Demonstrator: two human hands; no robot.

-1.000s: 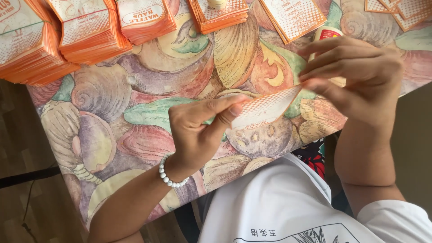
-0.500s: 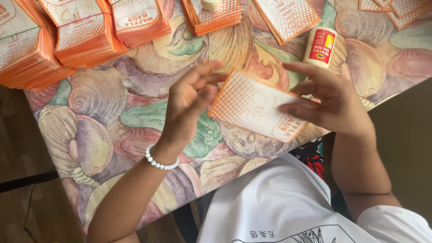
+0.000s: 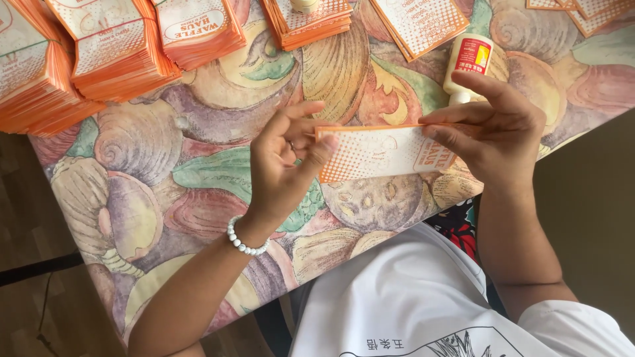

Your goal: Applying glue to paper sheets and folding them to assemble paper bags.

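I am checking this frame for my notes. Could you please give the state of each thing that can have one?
Orange-and-white paper sleeve: folded flat, held at both ends above the table.
Left hand: pinching the sleeve's left end.
Right hand: pinching the sleeve's right end.
Glue bottle: lying on its side, nozzle toward the person.
Sleeve stacks: piled flat on the tablecloth.

The table [image 3: 198, 198] wears a cloth printed with big shells in pink, green, mauve and yellow. Its bare part runs from the centre down to seven o'clock. Stacks [image 3: 106, 53] of orange-and-white paper sleeves crowd the ten and eleven o'clock edge, three side by side. A lower stack [image 3: 307, 23] sits at twelve, with a flat sleeve [image 3: 420, 26] just right of it. A white glue bottle [image 3: 466, 63] lies at one o'clock, and more sleeves [image 3: 589, 13] reach into the two o'clock corner.
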